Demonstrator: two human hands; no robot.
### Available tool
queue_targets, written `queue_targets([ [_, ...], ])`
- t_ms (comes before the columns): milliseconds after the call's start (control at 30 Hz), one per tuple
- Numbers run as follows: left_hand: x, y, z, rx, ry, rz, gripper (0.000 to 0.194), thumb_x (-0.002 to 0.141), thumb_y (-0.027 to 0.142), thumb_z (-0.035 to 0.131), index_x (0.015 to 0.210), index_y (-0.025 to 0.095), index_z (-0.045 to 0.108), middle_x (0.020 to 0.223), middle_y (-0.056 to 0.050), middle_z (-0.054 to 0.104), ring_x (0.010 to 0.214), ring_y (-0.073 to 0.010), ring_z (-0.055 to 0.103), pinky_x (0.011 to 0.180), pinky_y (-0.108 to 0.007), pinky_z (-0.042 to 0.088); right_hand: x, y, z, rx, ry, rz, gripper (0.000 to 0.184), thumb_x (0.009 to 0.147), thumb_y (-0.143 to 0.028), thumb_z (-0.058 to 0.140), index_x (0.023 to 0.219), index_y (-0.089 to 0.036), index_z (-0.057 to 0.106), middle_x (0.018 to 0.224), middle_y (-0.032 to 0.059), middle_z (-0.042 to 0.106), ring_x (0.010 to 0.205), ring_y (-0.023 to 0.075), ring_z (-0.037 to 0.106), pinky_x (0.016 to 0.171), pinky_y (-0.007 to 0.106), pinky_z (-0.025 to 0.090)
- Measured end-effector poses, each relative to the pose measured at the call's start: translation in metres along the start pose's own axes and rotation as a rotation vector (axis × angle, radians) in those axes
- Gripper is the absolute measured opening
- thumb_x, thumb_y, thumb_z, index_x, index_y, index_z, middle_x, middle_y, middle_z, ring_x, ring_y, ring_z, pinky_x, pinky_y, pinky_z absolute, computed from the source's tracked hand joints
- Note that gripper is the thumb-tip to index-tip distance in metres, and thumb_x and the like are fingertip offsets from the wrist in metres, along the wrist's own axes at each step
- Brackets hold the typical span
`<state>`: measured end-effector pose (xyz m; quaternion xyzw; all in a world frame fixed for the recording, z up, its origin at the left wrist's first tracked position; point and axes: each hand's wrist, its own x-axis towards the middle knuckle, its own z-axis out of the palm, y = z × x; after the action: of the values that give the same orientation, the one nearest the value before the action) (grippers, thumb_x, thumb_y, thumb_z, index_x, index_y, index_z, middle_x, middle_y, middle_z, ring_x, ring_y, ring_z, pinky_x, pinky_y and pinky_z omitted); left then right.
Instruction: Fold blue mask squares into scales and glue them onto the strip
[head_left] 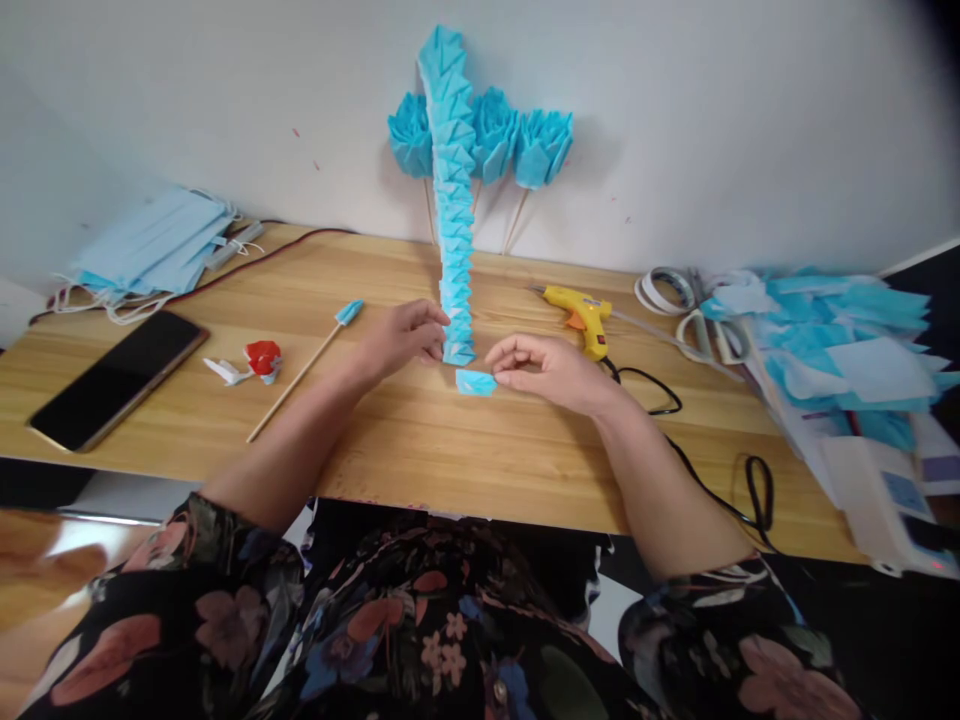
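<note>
A long strip of blue folded, pleated material [454, 200] runs from near the middle of the table up against the wall. My left hand [411, 335] is at the strip's lower left edge, with its fingers curled and closed on it. Just below the strip's bottom end is a small blue folded piece [474, 383]. My right hand [540, 370] pinches this piece at its right side between thumb and fingers. Left of my left hand lies a wooden stick [296, 380] with a small blue bud [350, 312] at its tip.
Behind the strip, blue flowers [544, 148] on sticks lean against the wall. To the right are a yellow glue gun [581, 312] with cord, tape [666, 292], scissors [709, 338] and blue sheets [847, 330]. Leftward are face masks [154, 245], a phone [118, 380] and a red-white item [262, 360].
</note>
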<state>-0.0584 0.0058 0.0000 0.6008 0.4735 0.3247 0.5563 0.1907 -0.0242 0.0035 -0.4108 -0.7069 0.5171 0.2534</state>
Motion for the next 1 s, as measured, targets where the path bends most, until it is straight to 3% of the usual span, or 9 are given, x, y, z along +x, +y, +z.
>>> queue_targets([
  [100, -0.003, 0.004, 0.003, 0.018, -0.065, -0.005, 0.008, 0.083, 0.019, 0.062, 0.090, 0.016, 0.063, 0.070, -0.002, 0.066, 0.064, -0.0144, 0.064, 0.062, -0.027, 0.053, -0.001, -0.003, -0.003, 0.019, -0.094, 0.035, 0.018, 0.080, -0.031, 0.073, 0.095, -0.021, 0.070, 0.087, 0.0018, 0.074, 0.075, 0.0133, 0.066, 0.070, 0.029, 0.051],
  [300, -0.002, 0.003, 0.001, 0.266, 0.155, 0.176, 0.012, 0.081, 0.022, 0.059, 0.086, 0.016, 0.067, 0.069, 0.001, 0.061, 0.063, -0.0118, 0.052, 0.057, -0.024, 0.039, 0.001, -0.002, -0.002, 0.013, -0.129, 0.058, 0.015, 0.080, -0.031, 0.073, 0.090, -0.021, 0.069, 0.086, 0.0009, 0.074, 0.074, 0.0129, 0.065, 0.070, 0.028, 0.050],
  [467, -0.001, 0.001, 0.002, 0.272, 0.195, 0.204, 0.016, 0.081, 0.025, 0.058, 0.087, 0.016, 0.069, 0.071, -0.001, 0.063, 0.065, -0.0128, 0.053, 0.061, -0.026, 0.040, 0.004, 0.004, 0.008, -0.048, -0.047, 0.043, 0.017, 0.081, -0.034, 0.073, 0.092, -0.021, 0.070, 0.085, 0.0010, 0.074, 0.074, 0.0140, 0.064, 0.069, 0.029, 0.048],
  [600, 0.000, 0.001, 0.001, 0.253, 0.234, 0.211, 0.016, 0.079, 0.025, 0.058, 0.086, 0.016, 0.069, 0.069, 0.000, 0.062, 0.062, -0.0121, 0.049, 0.058, -0.026, 0.037, 0.006, 0.007, 0.015, -0.196, 0.055, 0.010, 0.009, 0.086, -0.027, 0.067, 0.090, -0.021, 0.072, 0.085, 0.0008, 0.075, 0.073, 0.0140, 0.064, 0.071, 0.029, 0.046],
  [767, 0.000, 0.001, 0.004, 0.266, 0.233, 0.206, 0.014, 0.079, 0.023, 0.057, 0.083, 0.017, 0.068, 0.070, 0.000, 0.063, 0.063, -0.0126, 0.050, 0.060, -0.026, 0.037, 0.007, 0.010, 0.014, -0.291, 0.108, -0.049, 0.014, 0.091, -0.030, 0.062, 0.097, -0.023, 0.073, 0.093, 0.0014, 0.078, 0.079, 0.0161, 0.067, 0.075, 0.031, 0.046],
  [1000, 0.000, 0.000, 0.003, 0.166, 0.297, 0.267, 0.019, 0.079, 0.018, 0.056, 0.094, 0.018, 0.068, 0.072, 0.000, 0.063, 0.061, -0.0115, 0.050, 0.059, -0.025, 0.039, 0.007, 0.008, 0.009, -0.422, 0.259, -0.078, 0.019, 0.095, -0.031, 0.053, 0.080, -0.022, 0.062, 0.079, 0.0011, 0.074, 0.072, 0.0168, 0.063, 0.074, 0.031, 0.043],
])
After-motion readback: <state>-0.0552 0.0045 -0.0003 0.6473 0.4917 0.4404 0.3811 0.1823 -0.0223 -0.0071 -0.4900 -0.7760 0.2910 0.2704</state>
